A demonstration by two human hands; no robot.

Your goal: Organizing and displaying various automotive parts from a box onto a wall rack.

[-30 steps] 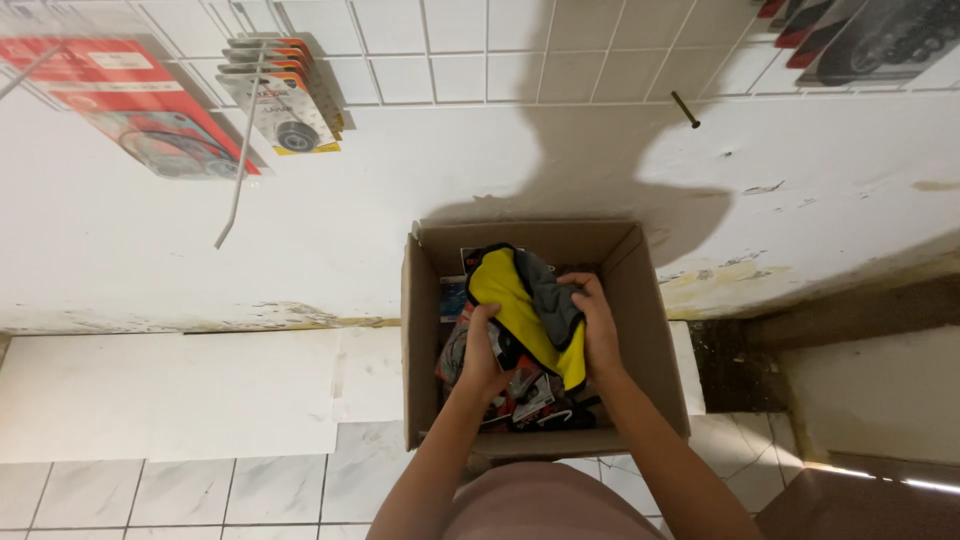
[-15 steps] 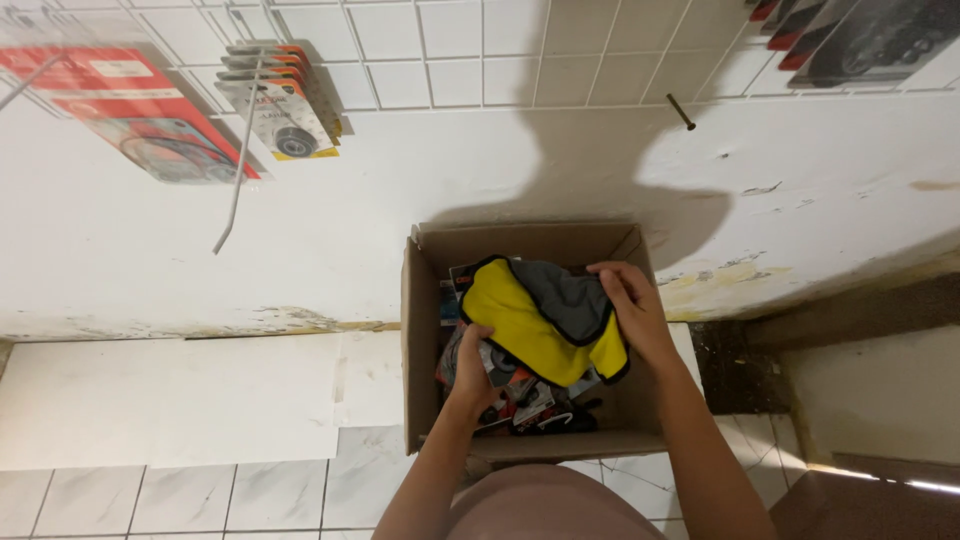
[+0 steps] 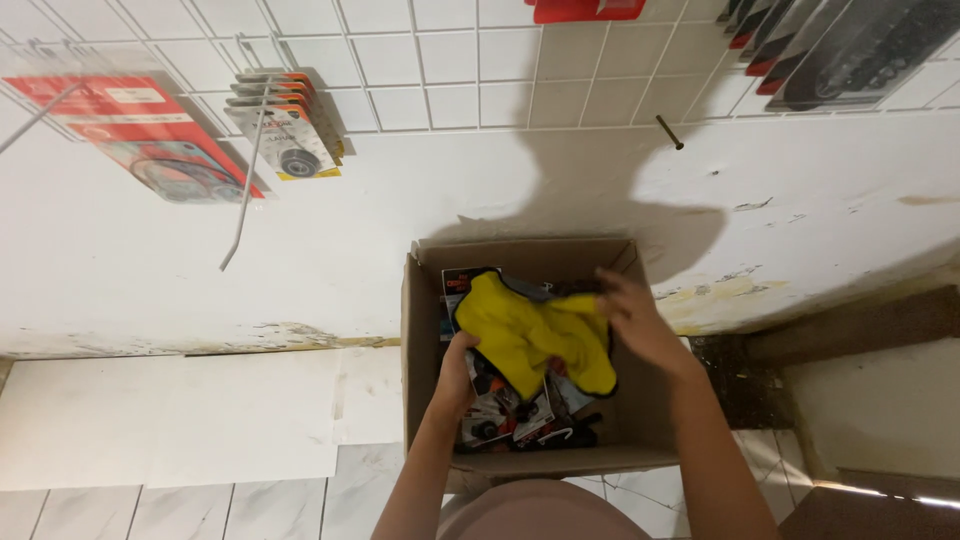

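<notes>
I saw the yellow cloth (image 3: 530, 335) stretched between both hands inside the cardboard box (image 3: 425, 400). The left hand (image 3: 458, 368) pinched its lower left edge, fingers closed on it. The right hand (image 3: 632, 318) gripped its upper right corner, fingers curled over the fabric.

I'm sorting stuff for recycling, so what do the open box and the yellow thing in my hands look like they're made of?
The box looks like plain brown cardboard, matte, with raw flap edges and soft creased walls. The yellow thing looks like soft fabric, probably cloth with dark trim: it folds and drapes limply between the left hand and right hand. The exact fibre cannot be told.
</notes>
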